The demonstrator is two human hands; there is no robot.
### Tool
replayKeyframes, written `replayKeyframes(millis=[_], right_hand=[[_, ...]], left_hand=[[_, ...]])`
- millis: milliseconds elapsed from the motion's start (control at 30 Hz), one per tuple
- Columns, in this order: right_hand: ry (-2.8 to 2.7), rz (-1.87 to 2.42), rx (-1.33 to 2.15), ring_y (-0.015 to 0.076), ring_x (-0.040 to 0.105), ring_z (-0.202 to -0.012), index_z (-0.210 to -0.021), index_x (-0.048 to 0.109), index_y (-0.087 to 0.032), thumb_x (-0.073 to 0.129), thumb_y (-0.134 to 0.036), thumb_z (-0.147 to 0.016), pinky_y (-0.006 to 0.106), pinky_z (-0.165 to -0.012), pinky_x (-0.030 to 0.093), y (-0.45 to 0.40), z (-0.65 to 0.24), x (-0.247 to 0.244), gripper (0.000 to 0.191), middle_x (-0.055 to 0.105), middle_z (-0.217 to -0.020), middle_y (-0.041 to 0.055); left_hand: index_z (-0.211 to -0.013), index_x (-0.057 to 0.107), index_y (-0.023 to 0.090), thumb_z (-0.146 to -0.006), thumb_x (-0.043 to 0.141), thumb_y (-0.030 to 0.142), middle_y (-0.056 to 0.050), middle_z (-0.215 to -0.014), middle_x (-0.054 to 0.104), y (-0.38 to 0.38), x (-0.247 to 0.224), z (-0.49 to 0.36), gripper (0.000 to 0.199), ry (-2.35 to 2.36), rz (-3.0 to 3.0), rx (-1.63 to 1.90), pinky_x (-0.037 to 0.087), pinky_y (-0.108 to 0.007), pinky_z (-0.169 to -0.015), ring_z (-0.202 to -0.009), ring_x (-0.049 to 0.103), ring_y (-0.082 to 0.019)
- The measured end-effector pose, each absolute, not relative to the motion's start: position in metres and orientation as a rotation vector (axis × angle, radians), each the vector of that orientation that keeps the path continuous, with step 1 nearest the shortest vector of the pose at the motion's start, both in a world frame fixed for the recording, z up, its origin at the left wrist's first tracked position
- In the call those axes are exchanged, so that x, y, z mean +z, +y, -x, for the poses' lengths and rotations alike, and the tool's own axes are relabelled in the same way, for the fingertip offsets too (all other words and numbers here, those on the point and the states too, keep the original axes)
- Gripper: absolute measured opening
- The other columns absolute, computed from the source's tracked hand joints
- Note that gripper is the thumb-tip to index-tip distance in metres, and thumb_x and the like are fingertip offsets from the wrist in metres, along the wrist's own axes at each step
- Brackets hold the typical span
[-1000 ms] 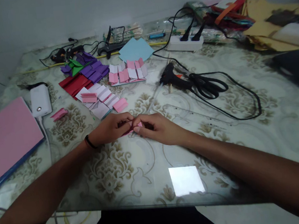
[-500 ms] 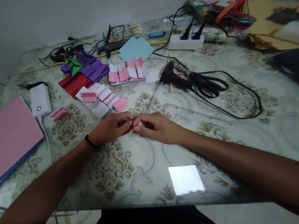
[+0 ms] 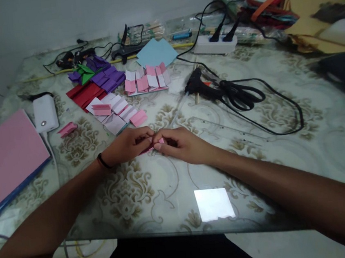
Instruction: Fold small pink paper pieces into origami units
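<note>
Pinching now, left hand [image 3: 126, 145] and right hand [image 3: 184, 145] grip one folded pink paper [image 3: 146, 150], left of the glue gun [image 3: 199, 87] and nearer the table edge [image 3: 171, 232]. Just in front of the gun, a clear ruler-like strip [image 3: 221, 127], markings too faint to read; rightward, sprawling black cord [image 3: 231, 90]; leftward, pink-and-white papers [image 3: 143, 83]; behind, a white power strip [image 3: 214, 44]; far left, a white power bank [image 3: 45, 113].

The location is a papercraft work area: a glossy, floral-patterned table [image 3: 166, 187] against a plain wall [image 3: 71, 16]. Indicators include a corded glue gun [image 3: 200, 86], a power strip [image 3: 214, 45], stacked coloured sheets [image 3: 12, 158] and folded paper pieces [image 3: 147, 81]. Whether the room is domestic or commercial cannot be determined.
</note>
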State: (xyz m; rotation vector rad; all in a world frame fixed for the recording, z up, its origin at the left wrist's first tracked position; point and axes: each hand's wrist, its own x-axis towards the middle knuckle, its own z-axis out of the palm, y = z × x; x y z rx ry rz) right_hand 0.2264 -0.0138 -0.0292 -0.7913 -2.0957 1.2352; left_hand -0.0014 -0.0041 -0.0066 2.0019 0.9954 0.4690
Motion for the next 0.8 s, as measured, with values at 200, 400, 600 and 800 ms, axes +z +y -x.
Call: replayKeyframes(millis=[200,400,600,800], right_hand=[[-2.091,0.782,1.239,0.0090,0.044,-0.060,-0.093,0.069,-0.016,0.061,-0.041,-0.103,0.021,-0.058,0.033,-0.0137,-0.2260,-0.0286,0.027,0.054,-0.067,-0.0044],[-2.092,0.797,1.239,0.0093,0.044,-0.060,-0.093,0.069,-0.016,0.061,-0.041,-0.103,0.021,-0.058,0.032,-0.0139,-0.2263,-0.0281,0.027,0.053,-0.067,-0.0044],[-2.093,0.790,1.222,0.0090,0.045,-0.061,-0.096,0.071,-0.015,0.061,-0.041,-0.103,0.022,-0.059,0.033,-0.0137,-0.2258,-0.0290,0.028,0.054,-0.068,-0.0043],[-2.087,0.782,1.228,0.0083,0.043,-0.060,-0.093,0.070,-0.015,0.061,-0.039,-0.102,0.021,-0.058,0.033,-0.0138,-0.2256,-0.0280,0.027,0.052,-0.067,-0.0047]], left_hand=[[-0.093,0.070,0.015,-0.096,0.058,0.031,0.004,-0.070,0.066,-0.0036,-0.0067,0.0014,0.020,1.003,-2.022,0.469,0.039,-0.019,-0.062,-0.063,0.052,-0.007],[-0.094,0.070,0.014,-0.096,0.059,0.030,0.005,-0.067,0.061,-0.0037,-0.0081,0.0023,0.019,1.001,-2.010,0.469,0.036,-0.019,-0.059,-0.060,0.049,-0.007],[-0.095,0.070,0.015,-0.096,0.058,0.030,0.005,-0.069,0.064,-0.0036,-0.0089,0.0025,0.019,1.003,-2.000,0.462,0.039,-0.020,-0.062,-0.062,0.051,-0.007],[-0.095,0.070,0.015,-0.097,0.059,0.030,0.006,-0.066,0.061,-0.0034,-0.0085,0.0026,0.019,1.000,-1.995,0.455,0.037,-0.019,-0.059,-0.060,0.048,-0.007]])
